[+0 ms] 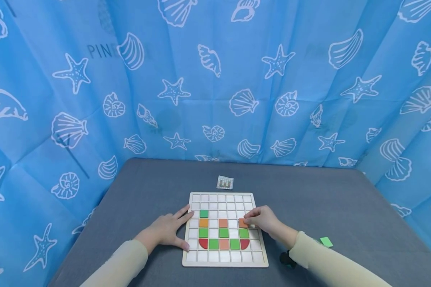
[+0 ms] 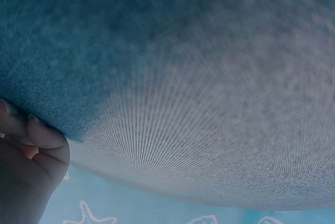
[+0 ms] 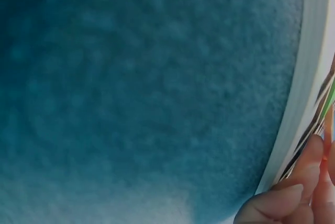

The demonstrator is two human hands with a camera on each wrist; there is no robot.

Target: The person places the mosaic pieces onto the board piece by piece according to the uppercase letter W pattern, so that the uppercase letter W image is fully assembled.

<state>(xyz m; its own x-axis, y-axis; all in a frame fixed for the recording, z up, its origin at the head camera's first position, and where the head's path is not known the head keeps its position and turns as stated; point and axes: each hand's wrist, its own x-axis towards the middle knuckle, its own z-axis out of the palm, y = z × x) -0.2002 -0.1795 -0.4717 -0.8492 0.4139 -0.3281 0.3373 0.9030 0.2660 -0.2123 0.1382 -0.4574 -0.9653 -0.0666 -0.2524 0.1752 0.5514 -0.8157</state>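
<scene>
A white gridded board [image 1: 225,264] lies on the table with several square tiles in its cells, among them green tile [image 1: 224,233] and salmon tile [image 1: 223,223]. Red quarter-round tile [image 1: 203,243] and its twin [image 1: 244,243] sit at the ends of the lowest filled row. My left hand [image 1: 167,229] rests along the board's left edge, fingers spread. With thumb and fingertips, my right hand [image 1: 263,219] pinches an orange tile [image 1: 242,223] at a cell directly above a green tile. The right wrist view catches only my right fingers [image 3: 306,182] beside the board's rim [image 3: 293,98].
Beyond the board lies a small pattern card [image 1: 225,182]. A loose bright green tile [image 1: 326,242] is on the grey table [image 1: 158,183] past my right forearm, and a black object [image 1: 286,259] sits beneath that sleeve. A blue shell-print curtain [image 1: 215,111] hangs behind.
</scene>
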